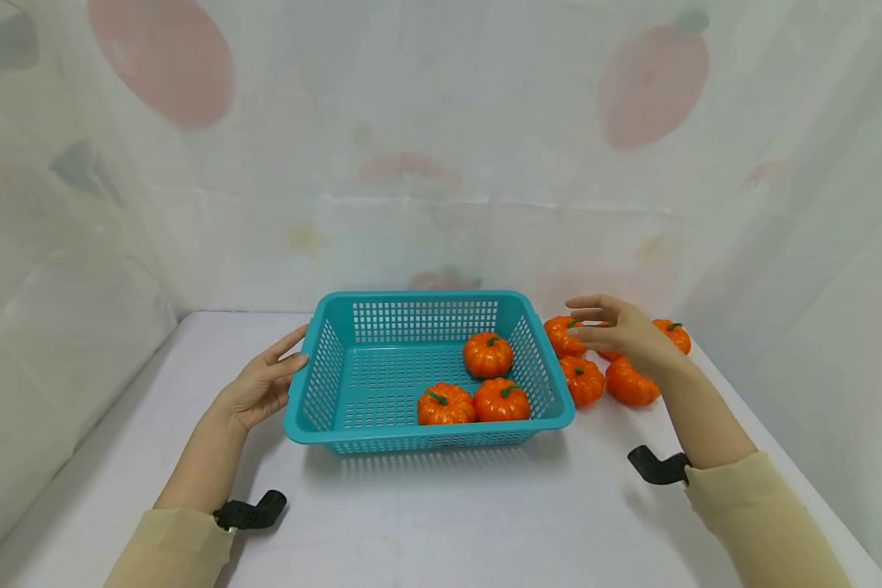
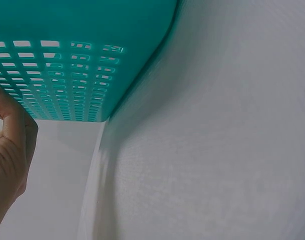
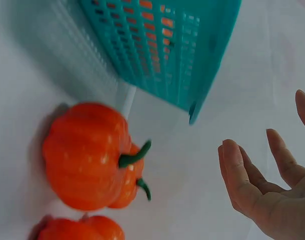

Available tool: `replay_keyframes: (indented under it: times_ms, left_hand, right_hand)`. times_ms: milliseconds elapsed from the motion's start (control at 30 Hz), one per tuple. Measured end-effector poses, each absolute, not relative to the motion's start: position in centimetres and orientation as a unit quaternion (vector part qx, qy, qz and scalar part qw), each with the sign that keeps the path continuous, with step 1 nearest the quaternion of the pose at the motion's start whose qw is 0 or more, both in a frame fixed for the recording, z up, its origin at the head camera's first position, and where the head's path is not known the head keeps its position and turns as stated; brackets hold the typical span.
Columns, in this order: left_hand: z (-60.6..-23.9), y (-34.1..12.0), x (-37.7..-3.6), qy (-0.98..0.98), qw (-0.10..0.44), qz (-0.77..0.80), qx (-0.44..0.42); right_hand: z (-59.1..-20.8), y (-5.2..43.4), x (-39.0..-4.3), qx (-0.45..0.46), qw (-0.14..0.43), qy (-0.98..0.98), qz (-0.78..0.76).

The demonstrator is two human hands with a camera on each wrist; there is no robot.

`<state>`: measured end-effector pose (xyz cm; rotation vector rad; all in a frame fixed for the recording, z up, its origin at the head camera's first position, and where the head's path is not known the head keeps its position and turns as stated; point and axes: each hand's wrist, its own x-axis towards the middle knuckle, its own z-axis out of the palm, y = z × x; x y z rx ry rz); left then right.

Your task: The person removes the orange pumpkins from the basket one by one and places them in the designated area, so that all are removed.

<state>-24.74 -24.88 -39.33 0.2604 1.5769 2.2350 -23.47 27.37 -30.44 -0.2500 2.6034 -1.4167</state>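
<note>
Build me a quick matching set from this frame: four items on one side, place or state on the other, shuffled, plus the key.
Column 1
1. left hand
2. right hand
3. teal basket
4. pumpkin at the back of the basket

Column 2
A. open and holding nothing, above the loose pumpkins to the right of the basket
B. stands on the white table, three pumpkins inside
C. fingers straight, resting against the basket's left wall
D. apart from the front pair of pumpkins, behind them

Pairs: 1-C, 2-A, 3-B, 4-D
</note>
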Motion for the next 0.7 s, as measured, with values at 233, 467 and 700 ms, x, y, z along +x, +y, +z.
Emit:
replay_keyframes:
  times_ms: [233, 467, 700]
  left_hand:
    - [-39.3, -24.9, -24.7, 0.561, 0.198, 0.798, 0.095]
    - [-39.3, -24.8, -24.6, 0.556, 0.2, 0.801, 0.1]
    - [-39.3, -24.9, -24.7, 0.561, 0.197, 0.799, 0.096]
  right_hand:
    - [-31.2, 24.3, -23.0, -0.121, 0.111, 0.858, -0.487]
    - [-32.4, 21.7, -23.1, -0.158, 0.128, 0.847, -0.492]
    - [-33.4, 19.5, -23.0, -0.171, 0.148, 0.844, -0.486]
